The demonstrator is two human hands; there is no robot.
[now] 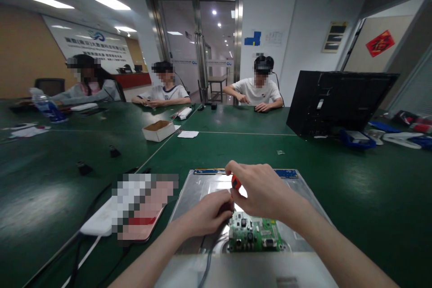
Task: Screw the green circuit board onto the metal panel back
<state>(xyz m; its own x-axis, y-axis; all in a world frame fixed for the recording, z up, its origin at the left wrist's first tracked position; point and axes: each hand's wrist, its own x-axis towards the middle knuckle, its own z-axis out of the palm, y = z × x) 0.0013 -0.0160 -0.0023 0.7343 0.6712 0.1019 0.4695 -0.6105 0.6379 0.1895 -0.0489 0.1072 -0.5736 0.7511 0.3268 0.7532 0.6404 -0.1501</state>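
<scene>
A silver metal display panel [189,193] lies in front of me, with a green circuit board [254,236] on its near middle part and a blue circuit strip [286,173] along its far edge. My right hand [258,189] is closed on the red and black handle of a screwdriver [236,182], held upright over the panel. Close below it, my left hand [214,209] has its fingers pinched together by the screwdriver's lower end, at the board's far left corner. What those fingers grip is hidden. A grey cable [208,258] runs toward me from beneath the left hand.
Left of the panel lie a white device [101,220] and a pink phone [148,227] with cables. Farther off stand a small open box [158,131] and a large black monitor [337,103]. Three people sit across the green table [371,207].
</scene>
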